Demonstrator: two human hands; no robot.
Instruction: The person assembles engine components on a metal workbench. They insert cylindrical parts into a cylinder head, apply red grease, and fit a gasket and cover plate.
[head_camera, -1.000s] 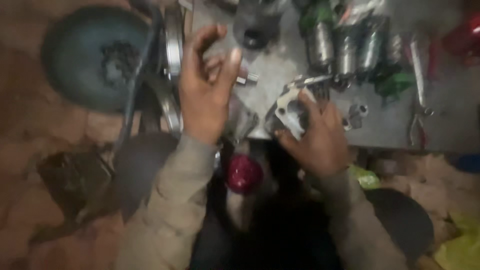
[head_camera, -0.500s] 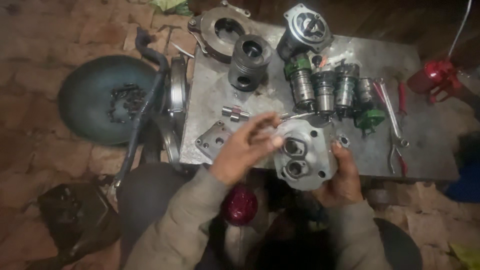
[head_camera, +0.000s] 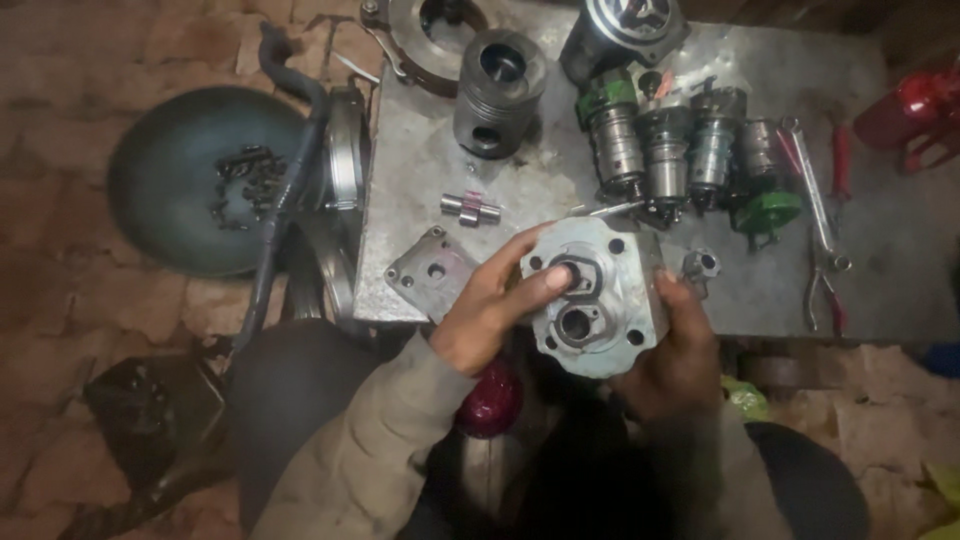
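Note:
A grey metal pump housing (head_camera: 612, 268) with two round bores sits at the near edge of a steel work plate (head_camera: 420, 190). My right hand (head_camera: 678, 345) grips its right side and underside. My left hand (head_camera: 490, 305) reaches across from the left, with its fingertips pressed on the upper bore's insert. A flat grey cover plate (head_camera: 432, 270) lies just left of my left hand. A small grooved shaft piece (head_camera: 470, 208) lies above it.
A piston (head_camera: 497, 90), a ring-shaped flange (head_camera: 420, 30), a pump body (head_camera: 625, 25) and a row of cylindrical valve parts (head_camera: 690, 150) stand at the back. Pliers and wrenches (head_camera: 820, 230) lie to the right. A dark bowl with small bolts (head_camera: 215, 180) rests on the brick floor, left.
The view has steadied and moved closer. My left hand has come down from above the plate onto the housing's upper bore. My right hand keeps holding the housing.

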